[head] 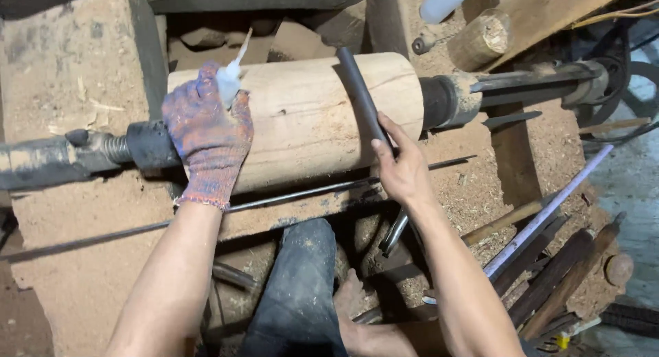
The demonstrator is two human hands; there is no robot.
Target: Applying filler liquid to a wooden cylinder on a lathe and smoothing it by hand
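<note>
A pale wooden log (pixel 302 117) lies sideways, clamped between two dark lathe spindles. My left hand (pixel 208 139), in a speckled knit glove, rests against the log's left end and grips a small white squeeze bottle (pixel 229 79) with its thin nozzle pointing up. My right hand (pixel 401 170) is bare and holds a long dark metal tool (pixel 360 99). That tool lies across the log's right part, with its tip at the top edge. My leg in dark trousers (pixel 298 288) and my bare foot (pixel 350 298) show below the log.
Sawdust covers the lathe bed (pixel 82 261) and the ground. A thin metal tool-rest rod (pixel 302 191) runs in front of the log. Several long chisels and a pale pipe (pixel 549 213) lie at the right. A white bottle (pixel 443 1) and a log stub (pixel 480 40) sit behind.
</note>
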